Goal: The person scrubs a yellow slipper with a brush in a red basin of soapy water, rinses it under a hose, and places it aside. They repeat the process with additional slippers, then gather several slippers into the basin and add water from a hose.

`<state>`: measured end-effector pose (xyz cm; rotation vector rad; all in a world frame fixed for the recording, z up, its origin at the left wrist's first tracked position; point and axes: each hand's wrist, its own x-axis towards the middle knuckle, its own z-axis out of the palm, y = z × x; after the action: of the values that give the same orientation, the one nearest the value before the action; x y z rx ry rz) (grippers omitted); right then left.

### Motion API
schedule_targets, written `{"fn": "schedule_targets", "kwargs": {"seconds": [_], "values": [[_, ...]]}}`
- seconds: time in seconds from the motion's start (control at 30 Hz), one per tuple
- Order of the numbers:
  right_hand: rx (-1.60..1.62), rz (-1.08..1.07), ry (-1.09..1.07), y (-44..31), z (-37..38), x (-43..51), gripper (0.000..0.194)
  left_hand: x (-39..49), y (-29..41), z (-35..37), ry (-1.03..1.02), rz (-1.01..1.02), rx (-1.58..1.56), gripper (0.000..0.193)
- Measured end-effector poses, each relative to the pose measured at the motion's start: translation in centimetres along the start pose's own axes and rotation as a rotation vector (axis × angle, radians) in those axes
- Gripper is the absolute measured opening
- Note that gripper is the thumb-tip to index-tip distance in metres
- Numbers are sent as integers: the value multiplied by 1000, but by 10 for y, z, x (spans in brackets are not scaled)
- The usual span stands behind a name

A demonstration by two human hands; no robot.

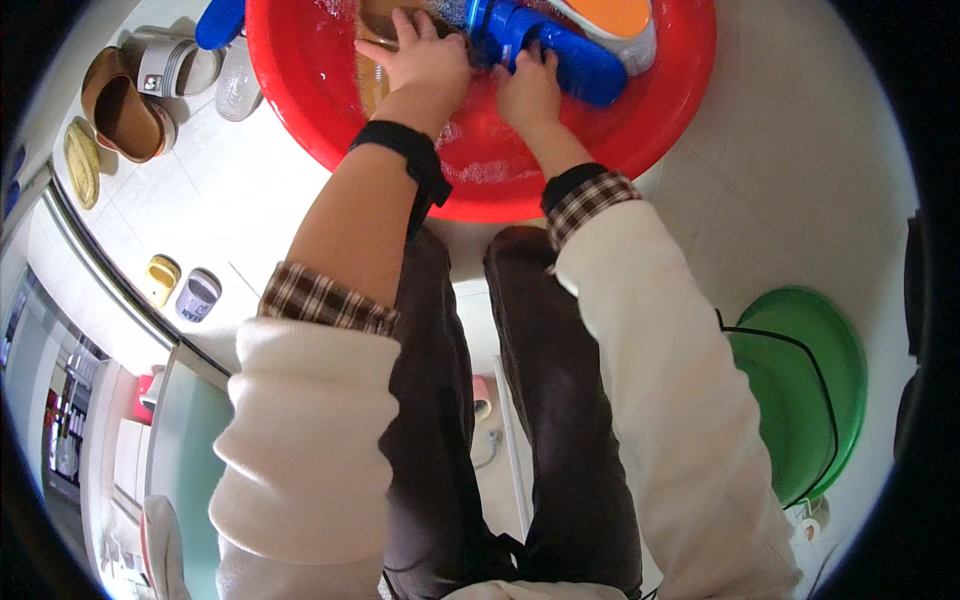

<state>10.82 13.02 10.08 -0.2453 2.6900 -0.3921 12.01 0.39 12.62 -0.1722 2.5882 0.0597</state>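
Soapy water fills part of a large red plastic basin in front of me. Inside it, my left hand lies spread, palm down, over a brown slipper at the left; part of that slipper is under water and hidden. My right hand has its fingers curled on the edge of a blue slide sandal, near its strap. Beyond the blue sandal, at the basin's right, rests a white-edged slipper with an orange insole. The tops of these things are cut off by the picture's rim.
Left of the basin, several slippers stand on the tiled floor, among them a brown one, a white slide and a pale yellow one. Two small slides lie nearer a door track. A green bucket with a black handle is at the right.
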Motion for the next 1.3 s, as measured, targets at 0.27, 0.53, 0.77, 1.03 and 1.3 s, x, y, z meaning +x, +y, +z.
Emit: {"fn": "schedule_targets", "kwargs": {"seconds": [0.27,0.53,0.77,1.03,1.3], "values": [[-17,19,-290,48,6,42,34,23,4,24,-161,58,-232,47],[391,182,-150,41,-11,29,28,33,-51,17,-189,165,-717,58],[1010,668,-366,11,-95,14,31,0,-75,-37,-298,24,-1428,46],[1321,628,-253,14,-194,-8,39,-53,-98,-163,-263,-66,-2177,36],[689,-103,-414,-37,-285,-12,24,-90,-95,-258,50,383,-478,36]]}}
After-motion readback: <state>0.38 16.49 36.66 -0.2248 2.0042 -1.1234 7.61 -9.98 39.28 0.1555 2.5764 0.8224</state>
